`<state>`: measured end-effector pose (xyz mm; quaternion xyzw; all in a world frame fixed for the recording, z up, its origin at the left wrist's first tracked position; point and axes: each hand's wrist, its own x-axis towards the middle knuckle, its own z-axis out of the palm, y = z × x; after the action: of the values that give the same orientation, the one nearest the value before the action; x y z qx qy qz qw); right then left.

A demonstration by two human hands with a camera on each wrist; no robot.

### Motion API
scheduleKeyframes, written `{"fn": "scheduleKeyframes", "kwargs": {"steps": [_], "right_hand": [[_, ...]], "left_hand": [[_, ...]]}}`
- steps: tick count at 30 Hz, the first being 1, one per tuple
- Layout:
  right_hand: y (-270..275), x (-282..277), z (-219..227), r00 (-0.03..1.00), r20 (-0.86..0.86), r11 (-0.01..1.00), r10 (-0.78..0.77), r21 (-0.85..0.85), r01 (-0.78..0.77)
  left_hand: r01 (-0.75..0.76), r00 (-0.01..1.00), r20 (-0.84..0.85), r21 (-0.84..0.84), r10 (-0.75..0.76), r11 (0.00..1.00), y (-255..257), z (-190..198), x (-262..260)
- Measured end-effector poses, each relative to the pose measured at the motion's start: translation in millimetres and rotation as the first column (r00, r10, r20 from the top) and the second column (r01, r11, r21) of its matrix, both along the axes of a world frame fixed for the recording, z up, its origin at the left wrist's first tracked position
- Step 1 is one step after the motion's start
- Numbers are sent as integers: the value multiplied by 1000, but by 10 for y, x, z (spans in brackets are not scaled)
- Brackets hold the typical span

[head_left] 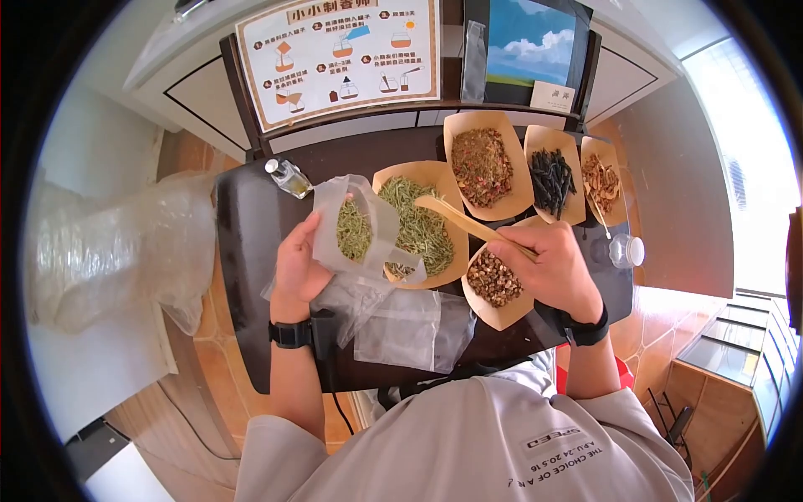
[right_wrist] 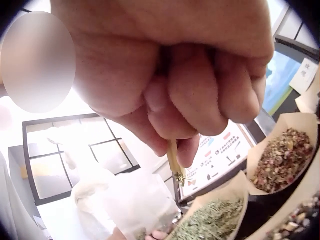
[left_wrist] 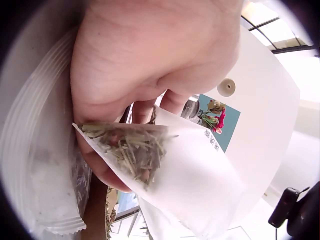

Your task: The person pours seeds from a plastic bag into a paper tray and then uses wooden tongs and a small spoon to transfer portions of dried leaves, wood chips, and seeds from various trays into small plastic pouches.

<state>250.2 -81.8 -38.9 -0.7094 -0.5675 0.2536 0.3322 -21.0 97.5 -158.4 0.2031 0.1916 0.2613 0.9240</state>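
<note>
White translucent pouch (head_left: 355,227) w/ dried green herbs sits ctr-left of head view, L hand (head_left: 297,263) gripping its edge. R hand (head_left: 548,266), apart from L hand, is curled round a wooden scoop (head_left: 467,222), tip over paper tray (head_left: 441,177) of green herbs, ctr. Glass bottle (head_left: 288,178) upper L; clear bags (head_left: 397,335) lower ctr.
</note>
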Motion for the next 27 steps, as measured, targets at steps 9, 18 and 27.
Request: {"fn": "scheduleKeyframes", "kwargs": {"steps": [9,18,27], "right_hand": [[234,-399,130,960,181,964,213,122,-237],[-166,27,42,982,187,989,32,-146,-5],[-109,-83,-236,982,68,977,177,-129,-167]], "left_hand": [[24,1000,-20,-8,-25,1000,6,-57,-12],[-4,1000,1,-15,4,1000,-1,-41,-10],[-3,999,-33,29,4,1000,10,-57,-15]]}}
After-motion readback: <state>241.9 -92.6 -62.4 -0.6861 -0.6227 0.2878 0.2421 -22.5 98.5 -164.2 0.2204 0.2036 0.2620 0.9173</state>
